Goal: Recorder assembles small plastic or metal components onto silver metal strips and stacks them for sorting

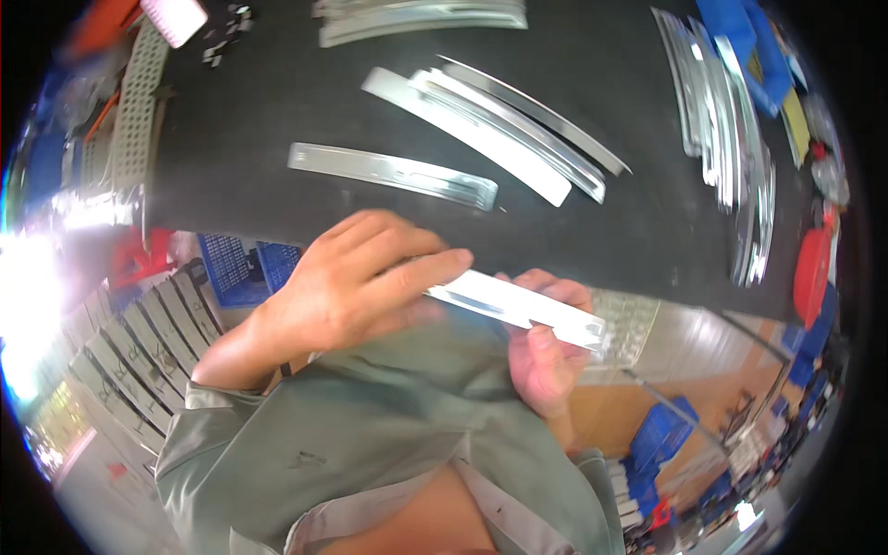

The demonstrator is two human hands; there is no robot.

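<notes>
Between my hands, just off the table's near edge, is a flat, shiny metal strip [504, 301] with a long slot. My right hand [546, 365] is closed on its right end, the thumb on the near face and fingers behind. At the strip's left end my left hand [356, 277] is closed too, forefinger stretched along it; its lower fingers are blurred and partly hidden. Beyond my hands, a single slotted metal strip [388, 173] lies on the dark table [240, 120]. Behind that, several more strips [499, 125] lie in a loose, slanting group.
Another stack of strips [421, 20] lies at the far edge, and a long row of strips [721, 129] on the right. A red object [814, 268] sits at the right edge. Small black parts [227, 32] lie far left. Blue crates [236, 268] stand below the table.
</notes>
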